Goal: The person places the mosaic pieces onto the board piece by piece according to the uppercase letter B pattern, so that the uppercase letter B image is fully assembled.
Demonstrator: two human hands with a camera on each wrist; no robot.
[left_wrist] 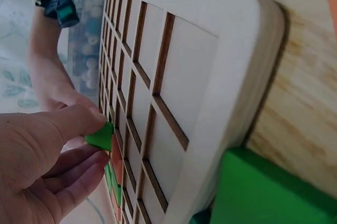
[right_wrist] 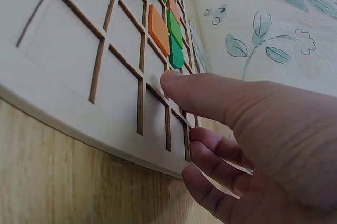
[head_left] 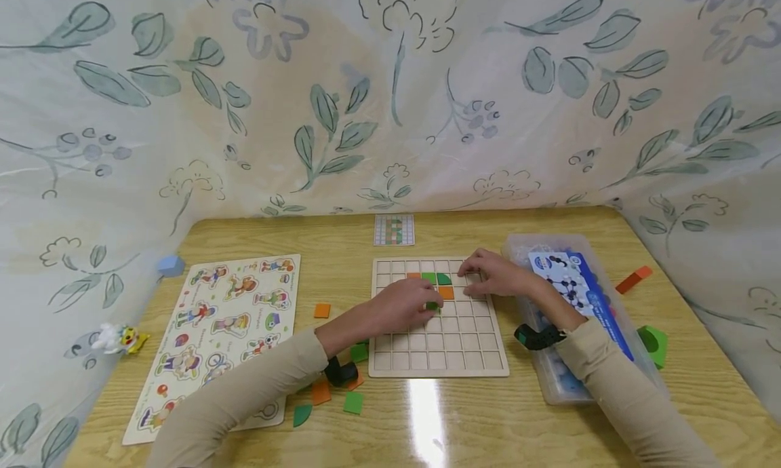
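Left hand: my left hand (head_left: 405, 305) pinches a green tile (left_wrist: 101, 137) between thumb and fingers, just beside the orange tile (head_left: 446, 293). The tile is over the board (head_left: 439, 373) and tilted in my grip; I cannot tell whether its edge touches the grid. My fingers cover part of it, so its full outline is not confirmed.

Right hand: my right hand (head_left: 497, 273) is at the far right part of the board, fingers relaxed and spread, holding nothing. Contact with the rim cannot be confirmed.

Method: in my judgement, the tile should be squared to its cell first, one edge set against a divider, then the opposite edge let down. I should release the thumb before the fingers, then press the top lightly until it sits level. The right hand would serve best steadying the rim.

Risks: my fingertips are close to the orange tile and could lift or nudge it; a skewed tile could catch on a divider. I advise checking colour, cell and turn against the card (head_left: 393, 230), which lies on the bench (head_left: 342, 278) beyond the board, before letting go.
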